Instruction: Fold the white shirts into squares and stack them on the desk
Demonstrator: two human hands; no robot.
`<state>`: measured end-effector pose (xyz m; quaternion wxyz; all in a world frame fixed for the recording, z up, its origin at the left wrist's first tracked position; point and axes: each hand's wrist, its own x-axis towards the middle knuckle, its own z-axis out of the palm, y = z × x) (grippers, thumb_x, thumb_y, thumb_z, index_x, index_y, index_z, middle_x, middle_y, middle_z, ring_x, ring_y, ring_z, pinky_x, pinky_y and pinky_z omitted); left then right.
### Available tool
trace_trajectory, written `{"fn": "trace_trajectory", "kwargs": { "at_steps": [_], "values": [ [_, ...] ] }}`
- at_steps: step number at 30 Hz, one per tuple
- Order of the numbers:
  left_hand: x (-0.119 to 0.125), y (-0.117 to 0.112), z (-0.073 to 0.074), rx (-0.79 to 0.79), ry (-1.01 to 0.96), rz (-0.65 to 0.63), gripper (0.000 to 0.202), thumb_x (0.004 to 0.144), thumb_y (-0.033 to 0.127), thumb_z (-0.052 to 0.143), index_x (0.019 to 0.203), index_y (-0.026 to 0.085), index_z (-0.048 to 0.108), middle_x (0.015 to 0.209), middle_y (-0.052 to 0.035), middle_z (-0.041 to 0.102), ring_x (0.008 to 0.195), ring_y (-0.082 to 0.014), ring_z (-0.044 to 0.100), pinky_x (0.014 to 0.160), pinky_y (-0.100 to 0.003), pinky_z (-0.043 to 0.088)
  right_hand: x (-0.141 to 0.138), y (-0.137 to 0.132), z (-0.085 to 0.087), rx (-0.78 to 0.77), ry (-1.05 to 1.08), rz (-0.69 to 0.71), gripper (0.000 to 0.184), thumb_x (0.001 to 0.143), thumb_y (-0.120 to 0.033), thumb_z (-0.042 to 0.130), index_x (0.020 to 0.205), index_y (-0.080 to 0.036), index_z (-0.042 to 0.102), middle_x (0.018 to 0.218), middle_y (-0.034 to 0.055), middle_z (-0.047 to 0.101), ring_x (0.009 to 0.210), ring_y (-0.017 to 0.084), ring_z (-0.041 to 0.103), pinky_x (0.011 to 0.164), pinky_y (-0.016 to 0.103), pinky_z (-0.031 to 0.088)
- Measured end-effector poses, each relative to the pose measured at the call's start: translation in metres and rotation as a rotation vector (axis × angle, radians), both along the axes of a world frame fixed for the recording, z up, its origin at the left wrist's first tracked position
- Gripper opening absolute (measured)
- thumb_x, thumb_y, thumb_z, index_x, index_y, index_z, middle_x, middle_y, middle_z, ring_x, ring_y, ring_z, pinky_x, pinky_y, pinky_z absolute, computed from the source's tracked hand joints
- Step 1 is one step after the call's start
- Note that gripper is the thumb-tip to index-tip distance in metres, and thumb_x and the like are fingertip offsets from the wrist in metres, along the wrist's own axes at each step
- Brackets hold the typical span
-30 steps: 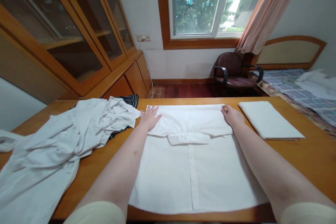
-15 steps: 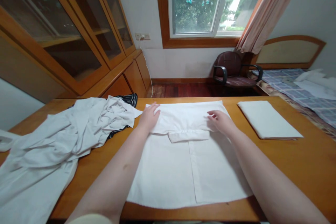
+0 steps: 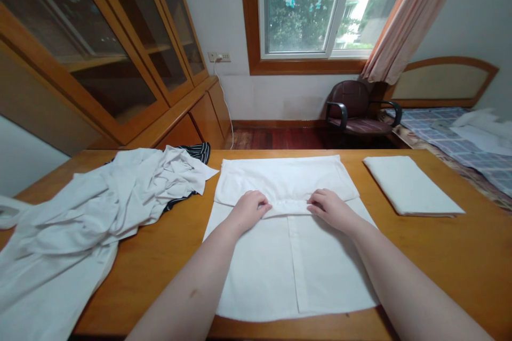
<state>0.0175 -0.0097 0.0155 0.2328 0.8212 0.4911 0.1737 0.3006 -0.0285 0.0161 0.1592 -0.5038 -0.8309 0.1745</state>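
Note:
A white shirt (image 3: 256, 266) lies flat in front of me, its far part folded over into a wide band with the collar (image 3: 286, 208) facing me. My left hand (image 3: 250, 209) has its fingers closed on the left end of that collar. At the collar's right end, my right hand (image 3: 328, 208) pinches the cloth between thumb and fingers. Both fingertips rest low against the fabric, and the hands partly hide the collar ends. The placket runs down the shirt's lower part toward the near edge.
A crumpled heap of white clothing (image 3: 100, 208) covers the table's left side, with black striped cloth (image 3: 196, 152) under it. To the right lies a neatly folded white garment (image 3: 412, 185). Beyond the wooden table (image 3: 440, 266) stand a chair (image 3: 352, 106), a cabinet and a bed.
Both hands have come nearer to me and inward, from the sides of the folded band to the collar. They have closed on its two ends.

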Motion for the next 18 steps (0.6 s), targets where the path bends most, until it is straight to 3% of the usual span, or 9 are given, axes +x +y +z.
{"fn": "trace_trajectory", "kwargs": {
  "at_steps": [6,13,18],
  "values": [
    [-0.003,0.002,-0.004,-0.083,-0.085,0.048,0.021,0.086,0.033,0.047,0.081,0.022,0.064,0.080,-0.0010,0.064,0.080,-0.0169,0.057,0.071,-0.027,0.041,-0.002,0.001,-0.005,-0.056,0.068,-0.092,0.022,0.090,-0.032,0.045,0.076,-0.020,0.058,0.076,0.0044,0.062,0.076,0.019,0.055,0.070,0.030,0.039],
    [0.001,0.006,-0.010,0.031,0.119,0.147,0.022,0.084,0.038,0.052,0.078,0.023,0.068,0.071,-0.0032,0.062,0.078,-0.0201,0.057,0.072,-0.030,0.040,-0.008,0.002,-0.011,-0.110,0.081,-0.195,0.022,0.088,-0.035,0.046,0.079,-0.021,0.060,0.083,0.0047,0.067,0.078,0.019,0.059,0.069,0.029,0.039],
    [0.000,0.005,-0.012,0.064,0.112,0.177,0.016,0.079,0.038,0.061,0.077,0.023,0.066,0.073,-0.0019,0.061,0.077,-0.0189,0.056,0.071,-0.029,0.040,-0.010,0.001,-0.013,-0.152,0.117,-0.302,0.019,0.083,-0.038,0.052,0.083,-0.022,0.063,0.079,0.0029,0.067,0.071,0.018,0.058,0.061,0.028,0.037]
  ]
}}
